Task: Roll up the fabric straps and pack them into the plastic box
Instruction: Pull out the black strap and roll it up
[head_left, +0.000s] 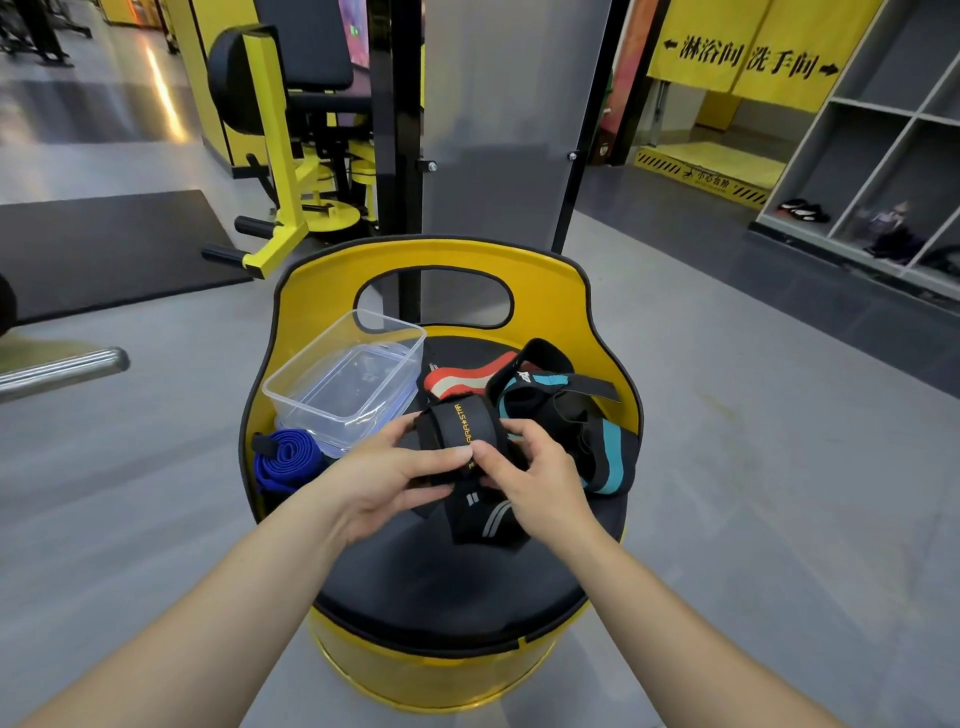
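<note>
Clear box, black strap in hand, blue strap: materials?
Clear box: looks like rigid transparent plastic, glossy; the seat shows through its walls and its rim catches light.
Black strap, held by the left hand and right hand: seems woven elastic fabric, matte, with printed yellow lettering.
Blue strap: likely woven fabric too, matte, folded in soft layers.

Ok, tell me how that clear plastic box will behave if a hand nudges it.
The clear plastic box looks thin-walled and empty, so probably light and quick to slide. It sits tilted, seemingly on its lid beside the blue strap, so it may rock or slip off. Likely stiff, not floppy.
</note>
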